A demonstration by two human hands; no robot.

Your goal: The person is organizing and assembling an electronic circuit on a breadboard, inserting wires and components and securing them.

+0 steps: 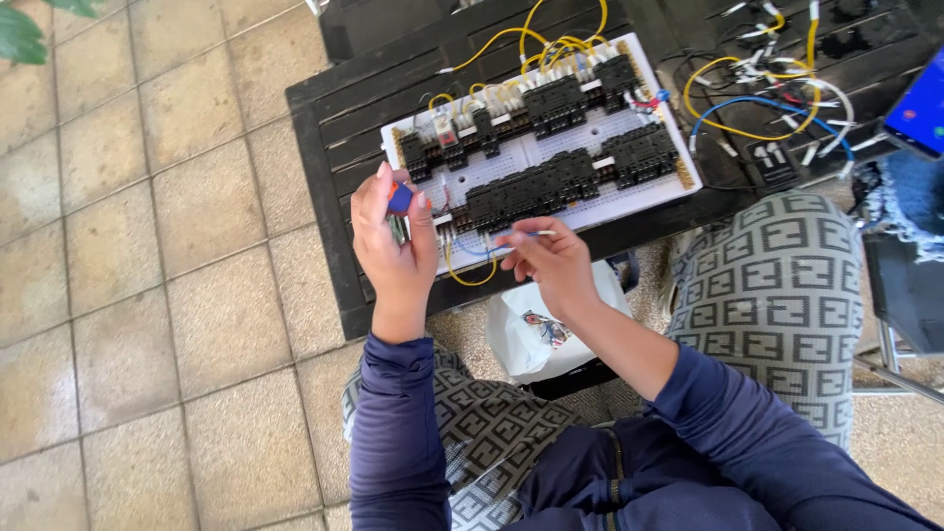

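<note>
My left hand is closed around a small tool with a blue and orange handle, held at the near left corner of a white perforated panel. The panel carries rows of black relay blocks and yellow wires. My right hand pinches the end of a thin blue wire at the panel's near edge, beside a loop of yellow wire. The panel lies on a dark slatted table.
Loose yellow, blue and white wires lie on the table to the right. A phone with a lit screen sits at the far right. A white plastic bag lies on the tiled floor under the table. My patterned trouser knee is right.
</note>
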